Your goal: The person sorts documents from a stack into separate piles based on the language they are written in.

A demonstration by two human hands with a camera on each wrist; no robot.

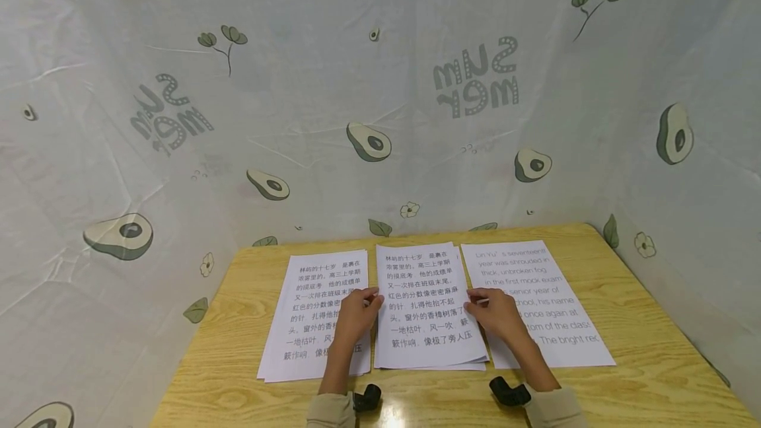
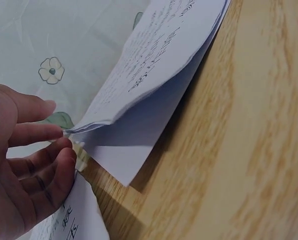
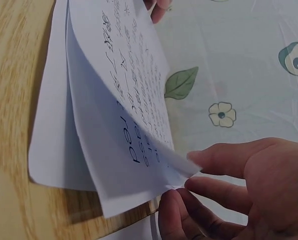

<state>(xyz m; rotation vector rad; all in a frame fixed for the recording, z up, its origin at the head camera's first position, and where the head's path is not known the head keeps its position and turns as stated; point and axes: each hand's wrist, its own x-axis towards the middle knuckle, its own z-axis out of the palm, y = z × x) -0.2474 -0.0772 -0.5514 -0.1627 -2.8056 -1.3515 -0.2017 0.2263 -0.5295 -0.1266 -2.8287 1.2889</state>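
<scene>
Three stacks of printed sheets lie side by side. My hands are on the long sides of the middle stack (image 1: pixel 422 309), which bears large Chinese characters. At its left edge is my left hand (image 1: pixel 359 316); the left wrist view shows its fingertips at the raised edge of the upper sheets (image 2: pixel 139 80), with the thumb slightly apart. My right hand (image 1: pixel 498 312) pinches the right edge between thumb and index finger. In the right wrist view that sheet (image 3: pixel 139 170) bows upward, with English letters on its underside or a sheet below. Lower sheets (image 3: pixel 54 130) stay flat.
The left stack (image 1: pixel 315 316), in Chinese, lies partly under my left forearm. An English-printed sheet (image 1: pixel 535 269) lies at right, partly behind my right hand. Beneath is a wood-grain table (image 1: pixel 630 322); a patterned curtain (image 1: pixel 297 84) surrounds its back and sides.
</scene>
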